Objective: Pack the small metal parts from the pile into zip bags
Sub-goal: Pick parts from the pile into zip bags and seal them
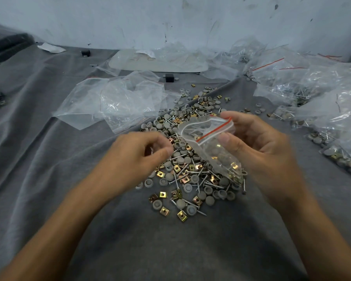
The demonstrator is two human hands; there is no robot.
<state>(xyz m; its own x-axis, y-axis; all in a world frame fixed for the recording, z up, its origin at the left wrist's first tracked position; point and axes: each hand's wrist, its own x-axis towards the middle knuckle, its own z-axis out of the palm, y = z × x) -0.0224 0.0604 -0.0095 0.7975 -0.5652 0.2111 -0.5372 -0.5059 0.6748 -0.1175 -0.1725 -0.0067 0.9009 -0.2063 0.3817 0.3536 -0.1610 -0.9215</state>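
A pile of small parts (186,171) lies on the grey cloth: screws, brass-coloured square clips and grey round caps. My right hand (257,145) holds a small clear zip bag (209,138) with a red strip just above the pile, thumb and fingers pinching its open mouth. The bag hangs down to the right and holds several caps and clips. My left hand (136,157) hovers at the left edge of the pile, fingers curled with thumb against fingertips; what it pinches is blurred and hidden.
Empty clear zip bags (114,100) lie crumpled behind the pile on the left. Filled bags (312,92) are heaped at the right. A pale flat board (158,61) lies by the back wall, with two small black blocks (169,77) nearby.
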